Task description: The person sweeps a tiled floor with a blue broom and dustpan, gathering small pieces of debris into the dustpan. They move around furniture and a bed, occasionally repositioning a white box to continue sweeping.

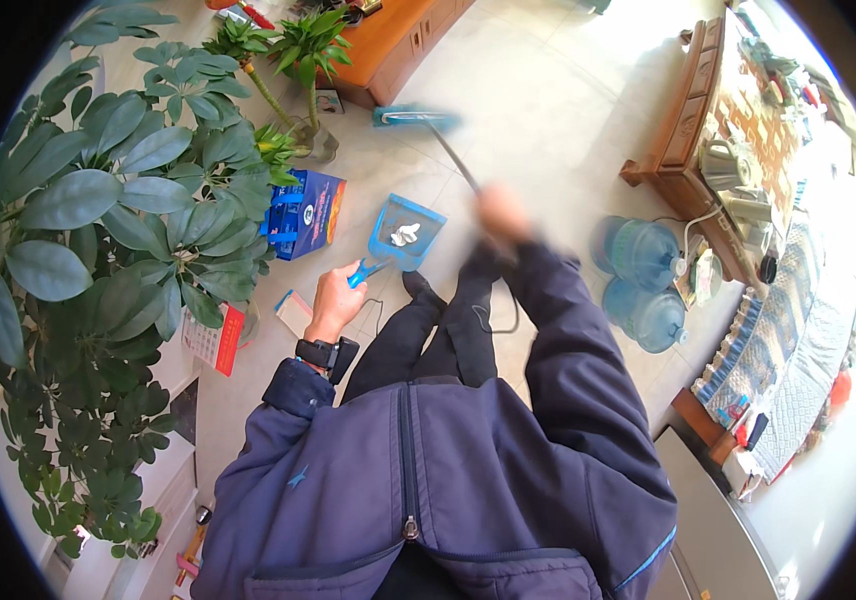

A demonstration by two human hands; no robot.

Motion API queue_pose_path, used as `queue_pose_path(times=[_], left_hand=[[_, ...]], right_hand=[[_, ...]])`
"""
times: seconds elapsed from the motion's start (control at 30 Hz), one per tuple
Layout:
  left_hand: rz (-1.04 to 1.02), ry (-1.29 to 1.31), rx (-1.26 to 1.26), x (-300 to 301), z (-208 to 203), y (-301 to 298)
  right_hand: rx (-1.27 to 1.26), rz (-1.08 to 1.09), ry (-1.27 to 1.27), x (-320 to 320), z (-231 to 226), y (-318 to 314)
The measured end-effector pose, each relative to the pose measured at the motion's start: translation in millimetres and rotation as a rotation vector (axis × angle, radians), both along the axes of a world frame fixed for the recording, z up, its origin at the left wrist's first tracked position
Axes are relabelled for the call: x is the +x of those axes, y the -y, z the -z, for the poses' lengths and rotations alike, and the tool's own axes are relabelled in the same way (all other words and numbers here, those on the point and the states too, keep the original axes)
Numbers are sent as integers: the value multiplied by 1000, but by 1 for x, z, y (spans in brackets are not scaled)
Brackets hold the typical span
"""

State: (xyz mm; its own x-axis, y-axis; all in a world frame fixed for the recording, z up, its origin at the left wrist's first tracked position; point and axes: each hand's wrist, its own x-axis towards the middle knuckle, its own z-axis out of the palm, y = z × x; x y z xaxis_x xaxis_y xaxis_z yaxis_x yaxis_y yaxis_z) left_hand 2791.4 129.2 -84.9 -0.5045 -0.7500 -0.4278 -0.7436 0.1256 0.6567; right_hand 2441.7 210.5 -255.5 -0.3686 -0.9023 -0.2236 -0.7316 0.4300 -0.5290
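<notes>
My left hand (336, 302) is closed round the short handle of a blue dustpan (410, 261), which is held in front of my feet. White crumpled paper (405, 236) lies in the pan. In my right hand (504, 214), smeared by motion, is the dark, thin handle of a broom (418, 117). Its flat blue head is also blurred, out over the floor near the wooden cabinet, apart from the dustpan. The bristles cannot be made out.
A blue carton bag (306, 215) and leafy potted plants (108, 220) stand at left. The wooden cabinet (393, 50) is ahead. Two large water bottles (643, 318) lie at right beside a wooden sofa (683, 130). A dark cord (496, 332) loops near my legs.
</notes>
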Motion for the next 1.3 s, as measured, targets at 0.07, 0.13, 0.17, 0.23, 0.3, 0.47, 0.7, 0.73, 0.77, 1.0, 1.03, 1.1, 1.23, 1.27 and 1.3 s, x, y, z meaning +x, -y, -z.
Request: queue_pose_path(times=[0.07,0.13,0.17,0.23,0.3,0.47,0.7,0.73,0.77,1.0,1.03,1.1,1.23,1.27,1.3], left_hand=[[8,-5,-16,4,-1,-1],[1,-6,-4,8,0,-1],[-15,-9,-16,10,1,-1],[-21,-14,5,15,7,-2],[-30,-25,3,20,12,-1],[-50,-87,-74,21,21,1],[-21,-99,-93,20,6,13],[-36,-96,-98,19,3,13],[-41,-107,-116,20,1,14],[-10,-115,-120,20,2,12],[11,-120,-129,21,2,13],[48,-105,-121,18,4,12],[98,-112,-130,3,5,10],[113,-95,-117,-1,3,9],[135,-89,-128,-6,1,8]], right_hand=[[259,255,68,-5,37,14],[404,282,62,-6,62,-2],[326,38,-109,-5,67,-28],[141,120,-26,1,62,-90],[266,196,1,12,36,-147],[579,601,475,23,-75,-176],[538,387,269,12,-143,-124],[546,299,177,8,-129,-113],[540,305,157,3,-111,-104],[269,9,-105,-16,66,-91],[300,33,-96,-12,74,-103],[620,73,-11,2,61,-147],[601,299,199,31,-28,-231],[587,260,269,35,-51,-241],[492,362,411,39,-74,-253]])
